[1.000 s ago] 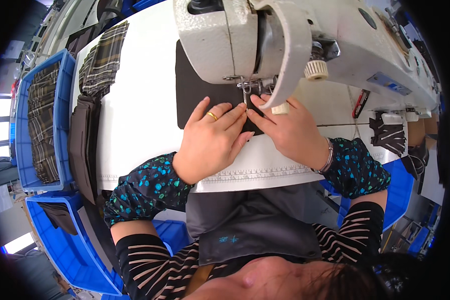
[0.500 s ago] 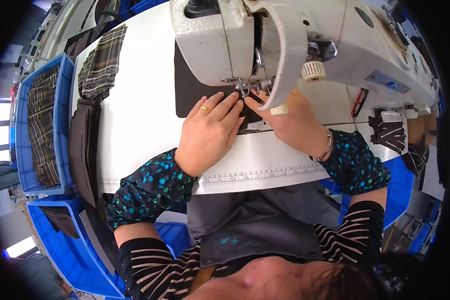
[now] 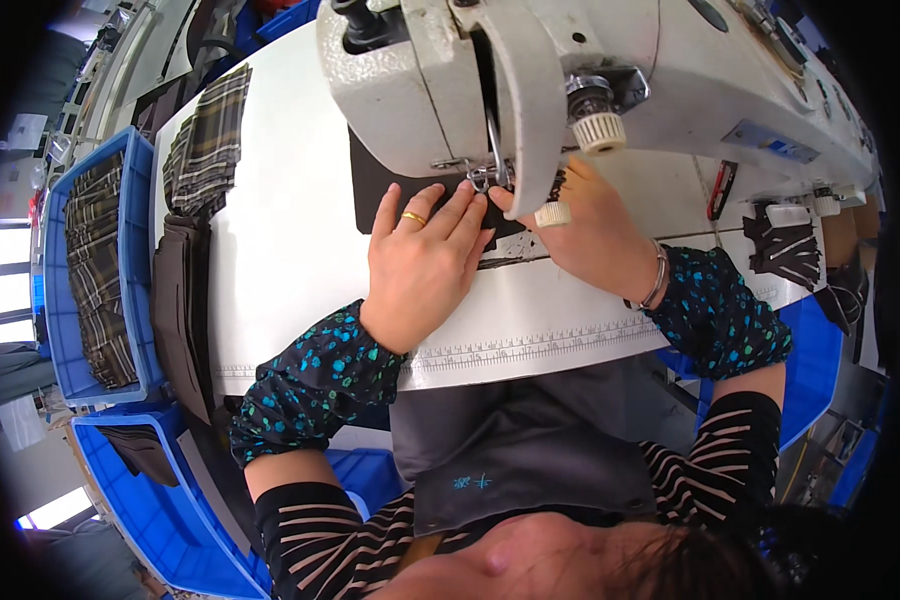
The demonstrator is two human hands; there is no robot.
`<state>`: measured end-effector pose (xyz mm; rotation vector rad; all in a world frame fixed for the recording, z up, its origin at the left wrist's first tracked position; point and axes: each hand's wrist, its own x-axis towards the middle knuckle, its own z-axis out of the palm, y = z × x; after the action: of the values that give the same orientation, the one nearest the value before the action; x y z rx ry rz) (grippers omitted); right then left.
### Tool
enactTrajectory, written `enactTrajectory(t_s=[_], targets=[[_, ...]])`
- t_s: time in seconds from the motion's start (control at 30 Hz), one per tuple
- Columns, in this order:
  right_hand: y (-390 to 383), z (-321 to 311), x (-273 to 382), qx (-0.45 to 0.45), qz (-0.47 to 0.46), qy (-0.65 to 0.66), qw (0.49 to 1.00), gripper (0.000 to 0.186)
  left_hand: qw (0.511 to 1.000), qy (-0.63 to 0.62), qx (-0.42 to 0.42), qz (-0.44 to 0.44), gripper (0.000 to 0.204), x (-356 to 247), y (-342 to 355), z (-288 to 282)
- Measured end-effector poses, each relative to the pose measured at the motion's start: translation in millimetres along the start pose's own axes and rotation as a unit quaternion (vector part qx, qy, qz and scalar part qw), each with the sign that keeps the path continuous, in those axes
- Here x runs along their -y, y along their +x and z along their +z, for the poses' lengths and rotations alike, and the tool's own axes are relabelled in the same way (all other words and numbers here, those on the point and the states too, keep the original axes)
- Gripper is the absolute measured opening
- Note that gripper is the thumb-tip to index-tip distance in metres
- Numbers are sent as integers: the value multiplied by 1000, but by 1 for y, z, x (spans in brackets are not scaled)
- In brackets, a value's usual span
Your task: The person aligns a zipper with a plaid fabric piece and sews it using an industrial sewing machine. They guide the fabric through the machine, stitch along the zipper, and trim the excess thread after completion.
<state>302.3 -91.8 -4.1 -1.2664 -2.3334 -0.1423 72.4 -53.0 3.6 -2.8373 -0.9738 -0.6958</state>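
A dark brown fabric piece (image 3: 372, 190) lies on the white table under the head of a sewing machine (image 3: 390, 115). My left hand (image 3: 422, 262), with a gold ring, rests flat on it, fingers outstretched and their tips just short of the metal presser foot (image 3: 480, 178). On the other side of the foot is my right hand (image 3: 602, 232), its thumb stretched toward the needle area. The machine's curved white guard hides part of its other fingers; those that show look extended on the work. Neither hand visibly grips anything.
Plaid fabric strips (image 3: 208, 140) and dark folded pieces (image 3: 178, 300) lie along the table's left side. A blue crate (image 3: 142, 270) holds more plaid cloth; another blue bin (image 3: 160, 520) stands nearer. At right are a red-and-black cutter (image 3: 722, 190) and dark scraps (image 3: 782, 245).
The whole view has shifted slightly, with the machine head looming a little larger. Both hands stay beside the presser foot in much the same pose.
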Motion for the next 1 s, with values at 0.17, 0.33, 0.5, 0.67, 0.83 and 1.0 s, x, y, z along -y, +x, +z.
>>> enactTrajectory(t_s=[0.17,0.33,0.5,0.67,0.83,1.0], targets=[[1,-1,-8,-3,161,282,946,10,1000,2,-1,-3,32,2,2,0],[-9,-2,-15,-14,306,525,794,13,1000,-6,3,-4,34,3,1,-2],[0,-3,-2,2,66,109,992,24,1000,6,7,-1,35,2,2,-3],[-5,3,-3,20,34,58,998,31,1000,7,1,-3,35,3,1,-1],[-3,4,-4,14,34,64,997,30,1000,0,-3,-10,33,5,2,3],[-2,5,-5,15,28,56,998,30,1000,-10,7,-20,34,9,-1,9]])
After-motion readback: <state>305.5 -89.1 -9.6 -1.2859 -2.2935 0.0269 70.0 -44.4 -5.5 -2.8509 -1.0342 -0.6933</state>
